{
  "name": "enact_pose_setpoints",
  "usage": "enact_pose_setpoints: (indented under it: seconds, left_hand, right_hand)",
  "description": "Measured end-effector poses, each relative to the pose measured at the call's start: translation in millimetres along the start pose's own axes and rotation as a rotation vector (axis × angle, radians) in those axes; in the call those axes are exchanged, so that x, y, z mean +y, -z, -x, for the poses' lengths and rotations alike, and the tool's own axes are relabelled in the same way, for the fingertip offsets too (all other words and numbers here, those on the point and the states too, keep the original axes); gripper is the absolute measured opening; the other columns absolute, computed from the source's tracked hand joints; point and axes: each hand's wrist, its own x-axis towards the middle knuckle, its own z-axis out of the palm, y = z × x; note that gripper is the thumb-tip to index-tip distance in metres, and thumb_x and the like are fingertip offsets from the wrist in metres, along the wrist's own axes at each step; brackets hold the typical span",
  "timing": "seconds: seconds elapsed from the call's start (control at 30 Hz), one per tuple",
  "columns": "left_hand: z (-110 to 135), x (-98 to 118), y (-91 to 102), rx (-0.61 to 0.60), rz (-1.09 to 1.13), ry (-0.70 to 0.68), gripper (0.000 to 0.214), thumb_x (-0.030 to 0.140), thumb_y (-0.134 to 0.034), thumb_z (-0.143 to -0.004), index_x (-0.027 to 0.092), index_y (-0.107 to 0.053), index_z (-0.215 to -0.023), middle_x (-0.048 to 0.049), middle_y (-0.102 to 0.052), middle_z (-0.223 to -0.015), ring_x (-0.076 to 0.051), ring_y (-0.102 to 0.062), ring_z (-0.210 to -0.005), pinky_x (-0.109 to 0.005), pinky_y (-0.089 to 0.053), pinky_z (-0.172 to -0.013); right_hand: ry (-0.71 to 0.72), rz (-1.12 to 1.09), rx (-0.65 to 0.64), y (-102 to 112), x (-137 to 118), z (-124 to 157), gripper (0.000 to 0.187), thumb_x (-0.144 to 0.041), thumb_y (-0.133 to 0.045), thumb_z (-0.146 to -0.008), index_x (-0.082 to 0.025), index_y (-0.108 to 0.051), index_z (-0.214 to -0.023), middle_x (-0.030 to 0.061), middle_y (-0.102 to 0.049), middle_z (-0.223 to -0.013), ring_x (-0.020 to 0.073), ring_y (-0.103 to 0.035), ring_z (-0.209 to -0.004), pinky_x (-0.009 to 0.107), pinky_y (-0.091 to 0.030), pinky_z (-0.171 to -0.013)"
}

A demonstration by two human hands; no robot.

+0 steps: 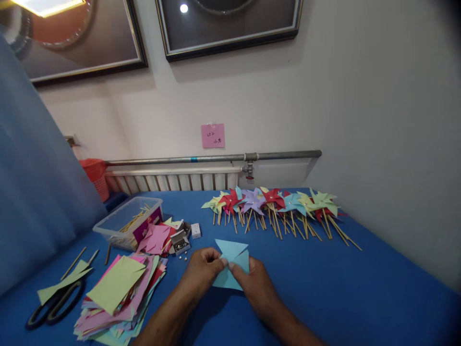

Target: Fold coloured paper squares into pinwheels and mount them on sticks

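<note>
A light-blue paper square (236, 248), with slits cut from its corners, is held up above the blue table between both hands. My left hand (202, 269) pinches its left side, thumb near the middle of the sheet. On the opposite side my right hand (255, 283) grips the sheet, its thumb pressed on the paper beside the left thumb. The top part of the paper stands out as a triangular flap. The fingers behind the sheet are partly hidden. Left of my left hand lie an open small box of metal pins (180, 242) and a few loose pins.
Finished paper pinwheels on sticks (254, 201) lie in a row at the back. On the left are a stack of coloured paper (117, 288), black-handled scissors (57, 305), a plastic tub (126, 216) with sticks, and pink cut sheets (156, 239). A pipe (216, 157) runs along the wall.
</note>
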Motion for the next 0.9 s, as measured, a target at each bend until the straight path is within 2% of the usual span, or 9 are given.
enact_pose_setpoints:
  seconds: [0.27,0.47,0.6,0.77,0.9]
  left_hand:
    - [-0.7,-1.0,1.2,-0.03,0.144,0.062,0.037,0.046,-0.086,-0.059,0.019,-0.061,-0.063,0.0054,-0.053,-0.052,-0.009,-0.039,-0.048,-0.024,-0.028,-0.051]
    - [8.1,15.7,-0.6,-0.056,0.215,0.099,0.038,0.04,-0.091,-0.053,0.017,-0.063,-0.063,0.0028,-0.059,-0.055,-0.01,-0.045,-0.051,-0.025,-0.035,-0.055]
    - [11.8,23.7,1.2,-0.074,0.212,0.106,0.039,0.041,-0.091,-0.053,0.017,-0.063,-0.064,0.0035,-0.058,-0.054,-0.009,-0.045,-0.05,-0.024,-0.034,-0.054]
    - [7.8,14.1,2.2,-0.072,0.189,0.084,0.039,0.043,-0.09,-0.057,0.016,-0.063,-0.064,0.0037,-0.056,-0.053,-0.009,-0.043,-0.049,-0.024,-0.031,-0.053]
    - [5.0,5.5,0.0,-0.084,0.237,0.067,0.035,0.039,-0.09,-0.055,0.015,-0.068,-0.069,-0.0008,-0.065,-0.061,-0.013,-0.053,-0.055,-0.026,-0.039,-0.058]
  right_hand:
    - [-0.003,0.033,-0.018,0.3,-5.9,1.3,0.027,-0.048,-0.068,-0.077,-0.021,-0.072,-0.078,0.0031,-0.07,-0.072,0.0213,-0.058,-0.066,0.032,-0.045,-0.063]
    - [0.002,-0.034,-0.038,-0.3,-0.9,1.0,0.029,-0.044,-0.068,-0.079,-0.019,-0.077,-0.09,0.0038,-0.074,-0.076,0.0222,-0.061,-0.068,0.033,-0.048,-0.065]
    - [0.014,-0.038,-0.041,0.0,0.2,0.6,0.028,-0.045,-0.069,-0.079,-0.02,-0.077,-0.088,0.0038,-0.073,-0.075,0.0224,-0.062,-0.068,0.032,-0.048,-0.064]
    - [0.006,-0.039,-0.054,0.9,-0.3,0.7,0.029,-0.043,-0.069,-0.081,-0.019,-0.079,-0.093,0.004,-0.075,-0.076,0.0235,-0.064,-0.07,0.032,-0.049,-0.066]
    - [0.01,-0.03,-0.093,0.6,1.7,1.9,0.028,-0.043,-0.071,-0.081,-0.019,-0.079,-0.093,0.003,-0.074,-0.074,0.022,-0.062,-0.068,0.031,-0.047,-0.064]
